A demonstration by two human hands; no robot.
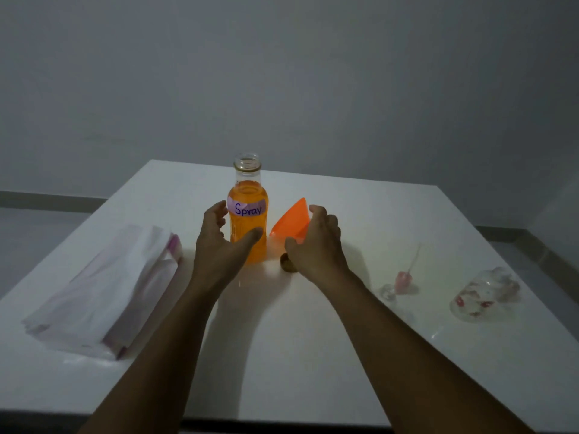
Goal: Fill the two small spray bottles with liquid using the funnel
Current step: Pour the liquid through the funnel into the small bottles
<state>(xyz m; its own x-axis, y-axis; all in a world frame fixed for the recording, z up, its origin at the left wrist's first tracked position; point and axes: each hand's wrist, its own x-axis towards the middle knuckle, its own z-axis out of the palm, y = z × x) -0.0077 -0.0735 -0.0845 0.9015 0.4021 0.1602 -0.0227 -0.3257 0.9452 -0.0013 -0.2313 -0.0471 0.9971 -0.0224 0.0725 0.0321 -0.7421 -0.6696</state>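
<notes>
- The uncapped bottle (248, 214) of orange liquid, labelled "Spray", stands upright at the tabletop's (313, 355) centre.
- Left hand (216, 242): grip released, fingers curved around the bottle, thumb at its front.
- Right hand (316, 245): grip released, over the orange funnel (289, 222) lying at the bottle's 3 o'clock.
- A spray bottle (482, 292) lies far toward 4 o'clock.

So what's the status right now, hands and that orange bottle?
Left hand open, closing around the orange bottle, uncapped. Right hand open by the orange funnel. Small spray parts lie untouched at right. Nothing in the way.
</notes>
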